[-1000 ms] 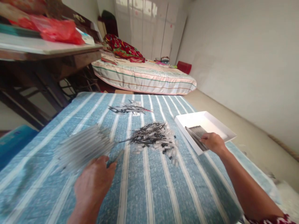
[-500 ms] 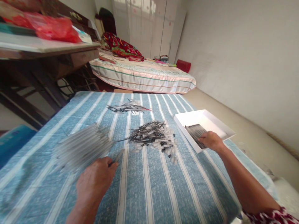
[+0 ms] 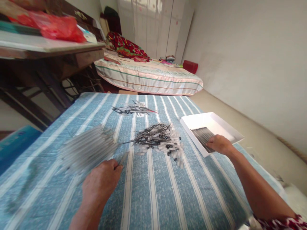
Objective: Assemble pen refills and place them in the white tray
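Note:
My left hand (image 3: 103, 179) is closed round a slim translucent pen barrel (image 3: 124, 158), its end sticking out past the thumb. Just beyond it lies a blurred bundle of similar clear barrels (image 3: 87, 147), side by side on the striped cloth. My right hand (image 3: 219, 144) reaches into a shallow white box (image 3: 230, 131). Its fingers are drawn together at the near end of a row of thin grey pens (image 3: 202, 135); whether they grip one is hidden. Between my hands is a heap of dark refills (image 3: 153, 135), with small clear and black caps (image 3: 174, 148) along its right side.
A smaller pile of dark and clear pen parts (image 3: 133, 109) lies farther back on the blue striped cloth (image 3: 139, 198). Beyond the table is a bed (image 3: 148, 76). At left stand a wooden desk (image 3: 72, 51) with a red plastic bag (image 3: 59, 28) and a blue box (image 3: 19, 145).
The whole view has shifted slightly to the right. Both hands keep nearly the same places relative to the barrels and the white box.

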{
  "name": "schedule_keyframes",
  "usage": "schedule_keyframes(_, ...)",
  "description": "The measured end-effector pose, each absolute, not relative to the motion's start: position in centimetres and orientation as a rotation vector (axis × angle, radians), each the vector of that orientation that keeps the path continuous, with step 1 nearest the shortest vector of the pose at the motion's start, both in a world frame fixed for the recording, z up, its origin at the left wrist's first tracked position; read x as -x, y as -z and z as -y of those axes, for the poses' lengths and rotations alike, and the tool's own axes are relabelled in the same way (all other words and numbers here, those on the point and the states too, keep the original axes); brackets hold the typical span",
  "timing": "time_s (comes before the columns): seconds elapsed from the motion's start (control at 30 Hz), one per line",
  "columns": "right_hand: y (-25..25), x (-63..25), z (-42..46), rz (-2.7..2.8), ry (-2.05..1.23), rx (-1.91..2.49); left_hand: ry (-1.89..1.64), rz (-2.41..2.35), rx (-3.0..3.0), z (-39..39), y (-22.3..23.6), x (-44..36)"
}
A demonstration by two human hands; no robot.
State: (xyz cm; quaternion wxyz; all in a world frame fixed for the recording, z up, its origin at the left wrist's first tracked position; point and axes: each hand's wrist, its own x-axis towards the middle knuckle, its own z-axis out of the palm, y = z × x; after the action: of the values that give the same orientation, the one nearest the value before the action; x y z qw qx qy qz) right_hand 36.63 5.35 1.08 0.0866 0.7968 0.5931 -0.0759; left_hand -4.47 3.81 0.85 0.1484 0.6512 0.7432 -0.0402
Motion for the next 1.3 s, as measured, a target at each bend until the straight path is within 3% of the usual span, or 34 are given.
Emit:
schedule_keyframes(0.23, -2.3, -33.0, -4.3, -1.888, 0.067, -2.490, -0.078, -2.173, -1.835, -3.3, -0.5, 4.5)
schedule_keyframes(0.43, -2.0, -26.2, -4.2, -2.473, 0.379, -2.338, -0.513, -2.011, -1.707, -3.1, 0.2, 4.8)
schedule_keyframes(0.6, -0.7, -20.8, -5.6, -2.624, 0.565, -2.137, -0.862, -1.717, -1.340, -2.7, 0.2, 4.3)
schedule_keyframes(0.87, -0.1, -15.1, -7.9, -2.512, 0.140, -1.907, -1.125, -1.344, -0.865, -2.3, -0.2, 3.3)
schedule_keyframes(1.3, 0.8, -13.7, -8.6, -2.475, 0.009, -1.821, -1.191, -1.435, -0.937, -2.1, -0.6, 3.3)
